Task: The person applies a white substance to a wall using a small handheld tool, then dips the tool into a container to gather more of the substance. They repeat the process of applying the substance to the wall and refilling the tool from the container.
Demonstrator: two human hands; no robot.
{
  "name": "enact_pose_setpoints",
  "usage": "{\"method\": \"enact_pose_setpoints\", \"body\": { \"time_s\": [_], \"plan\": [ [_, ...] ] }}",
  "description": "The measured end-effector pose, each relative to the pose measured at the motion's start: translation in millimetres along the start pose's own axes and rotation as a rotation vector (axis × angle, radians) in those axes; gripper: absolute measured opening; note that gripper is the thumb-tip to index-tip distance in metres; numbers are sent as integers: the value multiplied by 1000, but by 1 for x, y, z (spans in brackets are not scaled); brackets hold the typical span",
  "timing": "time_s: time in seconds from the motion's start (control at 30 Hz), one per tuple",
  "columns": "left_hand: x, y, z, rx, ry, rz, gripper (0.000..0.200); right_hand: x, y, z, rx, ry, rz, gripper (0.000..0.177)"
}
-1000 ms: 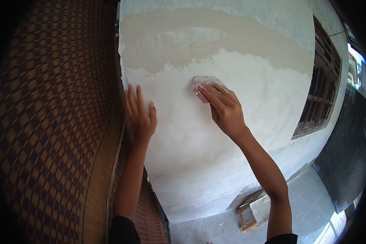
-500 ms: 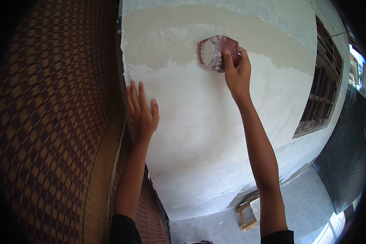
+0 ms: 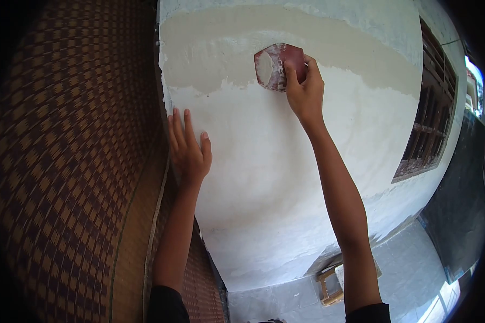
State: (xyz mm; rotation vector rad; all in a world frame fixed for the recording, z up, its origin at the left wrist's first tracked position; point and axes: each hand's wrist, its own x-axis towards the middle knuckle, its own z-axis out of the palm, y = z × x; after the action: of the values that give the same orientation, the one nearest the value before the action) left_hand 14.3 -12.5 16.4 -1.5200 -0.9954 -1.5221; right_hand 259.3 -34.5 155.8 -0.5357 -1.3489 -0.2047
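Observation:
My right hand [image 3: 306, 94] grips the right side of a flat red hexagonal scraper [image 3: 277, 64], thumb on its face and the other fingers partly hidden behind it. Pale paste coats the scraper's left part. It is held at the wall [image 3: 253, 156], by the lower edge of a damp grey-beige band of plaster [image 3: 210, 64]; whether it touches cannot be told. Against the wall's left edge lies my left hand [image 3: 188, 151], flat, with fingers pointing up and thumb apart. Below the band the wall is whitish.
A woven brown mat [image 3: 75, 161] hangs along the left side. On the right are a barred wooden window [image 3: 427, 107] and a dark panel [image 3: 458, 199]. A small wooden stool [image 3: 330, 285] stands on the grey tiled floor [image 3: 404, 269], partly behind my right forearm.
My right hand and the scraper have moved a little left and slightly up along the wall. My left hand has kept its place on the wall.

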Motion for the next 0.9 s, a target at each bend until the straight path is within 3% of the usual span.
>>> {"method": "enact_pose_setpoints", "body": {
  "time_s": [0.33, 0.53, 0.67, 0.8, 0.9],
  "plan": [
    [0, -1, 0, -18, 8, 11, 59, 6, 6, -18, -107, 105, 33, 29],
    [-1, -1, 0, -7, 0, 5, 60, 0, 25, -50, -149, 243, 188, 34],
    [0, 1, -1, 0, -10, -5, 60, -7, 26, -69, 19, 347, 230, 34],
    [0, 0, 0, 17, -5, 3, 60, -10, 20, -59, 136, 245, 167, 34],
    [0, 0, 0, 10, 7, 13, 60, -8, 8, -39, 29, 148, 128, 31]
  ]
}}
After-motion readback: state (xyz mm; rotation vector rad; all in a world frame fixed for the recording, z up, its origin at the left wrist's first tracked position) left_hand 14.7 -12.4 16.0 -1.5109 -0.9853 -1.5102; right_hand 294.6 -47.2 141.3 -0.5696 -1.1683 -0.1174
